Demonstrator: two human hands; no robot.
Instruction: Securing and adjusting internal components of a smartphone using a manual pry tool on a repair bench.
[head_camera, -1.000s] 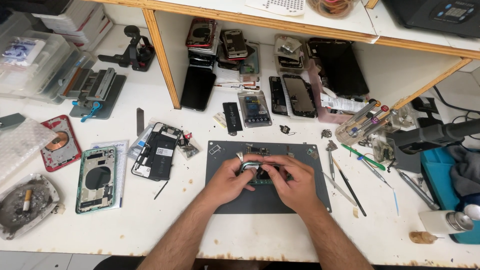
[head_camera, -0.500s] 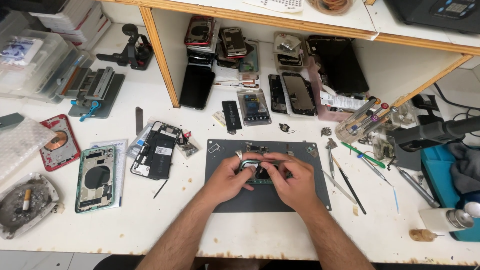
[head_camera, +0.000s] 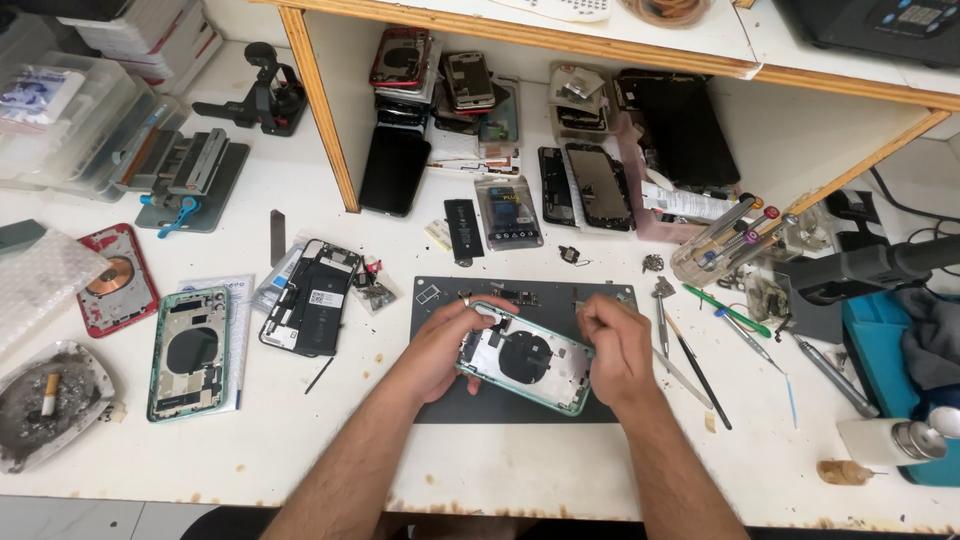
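Mint-green at its rim, the phone housing (head_camera: 527, 357) is clamped between both sets of fingers: the left hand (head_camera: 450, 340) pinches its upper left end, the right hand (head_camera: 612, 345) grips the right edge. It is held tilted just above the dark work mat (head_camera: 440, 400) on the bench (head_camera: 500, 470), open side up, showing a round black coil and bare metal inside. This looks like an inspection of the stripped shell; any next move calls for a steady two-handed grip. Screwdrivers (head_camera: 735, 235) and tweezers (head_camera: 690, 375) lie to the right.
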